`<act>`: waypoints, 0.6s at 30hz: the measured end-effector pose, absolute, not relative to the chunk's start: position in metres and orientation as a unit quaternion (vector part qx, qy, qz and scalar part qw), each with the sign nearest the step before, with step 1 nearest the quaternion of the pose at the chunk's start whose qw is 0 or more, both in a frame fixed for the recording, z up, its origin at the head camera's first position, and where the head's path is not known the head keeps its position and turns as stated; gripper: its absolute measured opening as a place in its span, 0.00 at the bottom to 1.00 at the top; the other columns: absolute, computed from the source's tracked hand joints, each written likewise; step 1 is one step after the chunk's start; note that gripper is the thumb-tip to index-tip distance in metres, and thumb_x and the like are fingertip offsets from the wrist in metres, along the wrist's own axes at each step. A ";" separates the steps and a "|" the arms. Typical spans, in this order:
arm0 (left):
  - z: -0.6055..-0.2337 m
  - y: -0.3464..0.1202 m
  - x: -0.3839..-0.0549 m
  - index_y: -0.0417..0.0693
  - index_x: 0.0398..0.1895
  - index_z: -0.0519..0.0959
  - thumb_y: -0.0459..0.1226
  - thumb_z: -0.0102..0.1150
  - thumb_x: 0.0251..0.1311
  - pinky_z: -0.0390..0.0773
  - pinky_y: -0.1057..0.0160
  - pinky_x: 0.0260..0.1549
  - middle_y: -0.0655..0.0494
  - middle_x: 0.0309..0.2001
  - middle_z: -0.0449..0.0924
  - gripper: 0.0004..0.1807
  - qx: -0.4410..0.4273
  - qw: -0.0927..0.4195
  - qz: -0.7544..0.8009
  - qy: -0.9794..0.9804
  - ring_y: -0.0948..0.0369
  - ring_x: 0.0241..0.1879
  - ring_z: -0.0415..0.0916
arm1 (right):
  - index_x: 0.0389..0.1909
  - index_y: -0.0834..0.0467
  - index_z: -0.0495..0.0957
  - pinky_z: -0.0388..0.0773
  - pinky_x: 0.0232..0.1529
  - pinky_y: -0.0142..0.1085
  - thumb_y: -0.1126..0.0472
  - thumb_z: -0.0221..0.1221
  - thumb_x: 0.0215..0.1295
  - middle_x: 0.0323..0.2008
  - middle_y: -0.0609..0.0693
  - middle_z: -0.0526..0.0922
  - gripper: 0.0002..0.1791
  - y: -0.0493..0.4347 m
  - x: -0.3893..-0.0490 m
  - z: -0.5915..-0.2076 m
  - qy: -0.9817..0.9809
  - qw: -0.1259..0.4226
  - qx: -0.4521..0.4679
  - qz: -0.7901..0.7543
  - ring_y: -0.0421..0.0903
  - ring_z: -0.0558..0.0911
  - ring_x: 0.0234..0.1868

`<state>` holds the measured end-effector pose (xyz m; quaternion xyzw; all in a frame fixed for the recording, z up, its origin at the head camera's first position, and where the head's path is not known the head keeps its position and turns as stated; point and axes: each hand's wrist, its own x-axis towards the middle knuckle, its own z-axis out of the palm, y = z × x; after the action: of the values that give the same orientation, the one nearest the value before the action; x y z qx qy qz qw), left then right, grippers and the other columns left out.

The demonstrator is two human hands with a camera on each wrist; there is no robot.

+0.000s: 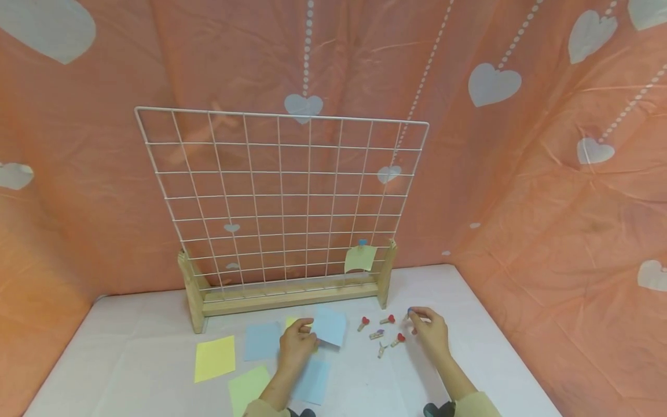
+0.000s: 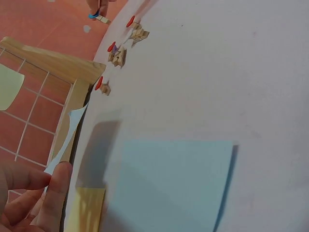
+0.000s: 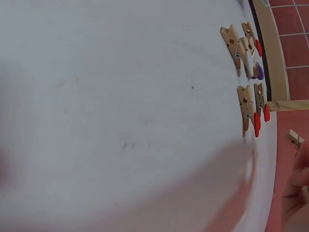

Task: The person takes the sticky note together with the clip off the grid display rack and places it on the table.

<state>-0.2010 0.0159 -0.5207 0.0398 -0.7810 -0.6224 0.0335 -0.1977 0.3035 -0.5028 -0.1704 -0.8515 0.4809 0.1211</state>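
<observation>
Between thumb and fingers my left hand [image 1: 297,343] pinches a blue paper note [image 1: 330,327], raised above the table; the left wrist view shows it edge-on. My right hand [image 1: 431,333] pinches a small wooden clothespin [image 2: 102,19] with a blue top, held up right of the other clothespins. Several clothespins [image 1: 398,340] with red or purple decorations lie on the table between the hands. Behind them stands a white wire grid [image 1: 294,197] in a wooden base [image 1: 292,296]. A pale yellow-green note [image 1: 361,259] hangs low on its right side from a blue-topped clip [image 1: 362,242].
Around the left hand lie a yellow note [image 1: 215,359], a blue note [image 1: 262,340], a green note [image 1: 249,385] and another blue note [image 1: 311,382]. Part of a yellow note shows under the left hand. An orange curtain with hearts surrounds the white table [image 1: 140,353].
</observation>
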 end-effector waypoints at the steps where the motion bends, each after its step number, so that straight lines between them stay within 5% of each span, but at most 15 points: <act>1: -0.521 0.016 -0.200 0.29 0.46 0.78 0.23 0.56 0.47 0.81 0.66 0.23 0.43 0.33 0.80 0.19 0.039 0.031 -0.623 -0.781 0.53 0.25 0.83 | 0.47 0.66 0.79 0.63 0.16 0.27 0.60 0.58 0.65 0.31 0.56 0.84 0.15 0.304 -0.198 -0.504 -0.852 0.120 -0.174 0.480 0.40 0.76 0.17; 9: -0.523 0.021 -0.197 0.30 0.45 0.78 0.24 0.57 0.48 0.81 0.65 0.24 0.46 0.31 0.80 0.17 0.032 0.000 -0.610 -0.792 0.57 0.24 0.82 | 0.49 0.66 0.79 0.62 0.16 0.27 0.59 0.57 0.65 0.20 0.48 0.81 0.17 0.311 -0.198 -0.513 -0.850 0.108 -0.186 0.481 0.39 0.71 0.15; 18: -0.523 0.026 -0.194 0.29 0.43 0.79 0.23 0.58 0.49 0.81 0.67 0.24 0.47 0.31 0.78 0.15 0.026 -0.019 -0.604 -0.796 0.60 0.24 0.81 | 0.49 0.67 0.78 0.67 0.18 0.27 0.58 0.57 0.65 0.22 0.48 0.81 0.18 0.314 -0.196 -0.517 -0.843 0.098 -0.195 0.492 0.39 0.74 0.17</act>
<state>-0.1945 0.0260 -0.5235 0.0265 -0.7960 -0.6044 -0.0190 -0.1956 0.3140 -0.5173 -0.1953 -0.8426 0.4921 0.0984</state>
